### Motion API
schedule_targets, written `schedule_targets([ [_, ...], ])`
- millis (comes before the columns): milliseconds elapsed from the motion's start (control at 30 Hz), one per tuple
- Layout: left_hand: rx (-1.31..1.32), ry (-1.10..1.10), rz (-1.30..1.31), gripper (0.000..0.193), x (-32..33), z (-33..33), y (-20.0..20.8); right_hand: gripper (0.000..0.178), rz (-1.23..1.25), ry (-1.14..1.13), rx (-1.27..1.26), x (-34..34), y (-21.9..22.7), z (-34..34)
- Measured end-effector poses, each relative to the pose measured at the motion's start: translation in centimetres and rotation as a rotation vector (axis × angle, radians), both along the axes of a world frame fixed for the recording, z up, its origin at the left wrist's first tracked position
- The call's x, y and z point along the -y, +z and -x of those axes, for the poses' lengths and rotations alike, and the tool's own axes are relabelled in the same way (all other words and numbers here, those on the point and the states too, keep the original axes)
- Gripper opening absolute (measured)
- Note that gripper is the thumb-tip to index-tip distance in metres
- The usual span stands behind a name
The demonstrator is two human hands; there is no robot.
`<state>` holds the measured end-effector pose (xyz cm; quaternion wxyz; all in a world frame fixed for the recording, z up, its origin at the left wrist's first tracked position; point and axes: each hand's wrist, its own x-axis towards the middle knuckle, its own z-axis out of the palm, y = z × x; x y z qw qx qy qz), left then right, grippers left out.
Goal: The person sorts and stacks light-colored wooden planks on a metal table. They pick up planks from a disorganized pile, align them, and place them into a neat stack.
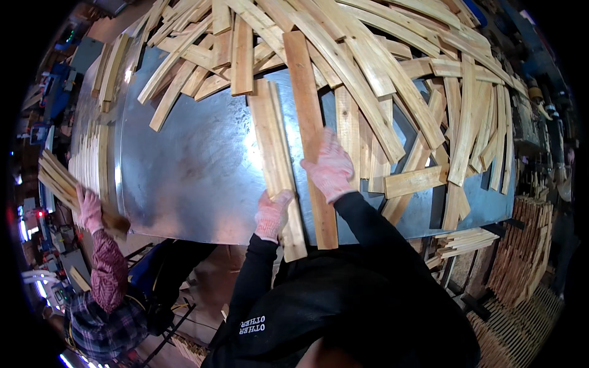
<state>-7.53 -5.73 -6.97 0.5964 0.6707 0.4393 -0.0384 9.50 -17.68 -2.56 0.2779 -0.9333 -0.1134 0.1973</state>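
Note:
I wear pinkish-white work gloves on both hands. My left hand is closed round the near part of a pale wooden board, its thumb lying over the top. A second narrow pale strip runs close along this board's right side. To the right, a darker reddish-brown board points away from me, its near end at the table's front edge. My right hand grips that darker board by its right edge, thumb across the upper face. Fingers under both boards are hidden. A narrow gap separates the two boards.
A metal-topped table spreads before me. Loose boards lie heaped across its far and right sides. At left, another person's gloved hand holds several strips beside a row of stacked strips. Stacked wood stands right.

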Motion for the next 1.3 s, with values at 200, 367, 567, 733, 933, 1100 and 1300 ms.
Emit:
schedule_targets([
  [200,0.128,0.064,0.001,0.063,-1.0,1.2,-0.4,0.073,-0.284,0.203,-0.221,-2.0,-5.7,2.5],
  [367,0.18,-0.076,0.327,0.069,-3.0,1.6,-1.9,0.062,-0.668,0.13,-0.381,-2.5,-4.0,2.9],
  [567,0.202,-0.043,0.358,0.052,1.4,0.9,0.4,0.071,0.062,0.337,0.397,-0.7,0.9,-0.3],
  [733,0.097,-0.065,0.049,0.041,2.8,1.5,3.9,0.061,0.215,-0.045,0.368,7.2,-2.2,-12.3],
  [933,0.472,0.303,0.102,0.041,3.6,-0.3,2.2,0.054,-0.252,-0.037,-0.08,5.9,3.0,-2.4],
  [1100,0.432,0.458,0.431,0.054,2.8,1.9,-4.9,0.053,-0.14,0.575,0.337,3.1,4.5,7.4],
  [1300,0.523,0.582,0.69,0.054,3.8,0.1,-1.3,0.065,0.293,0.381,0.766,2.7,-0.6,-9.7],
])
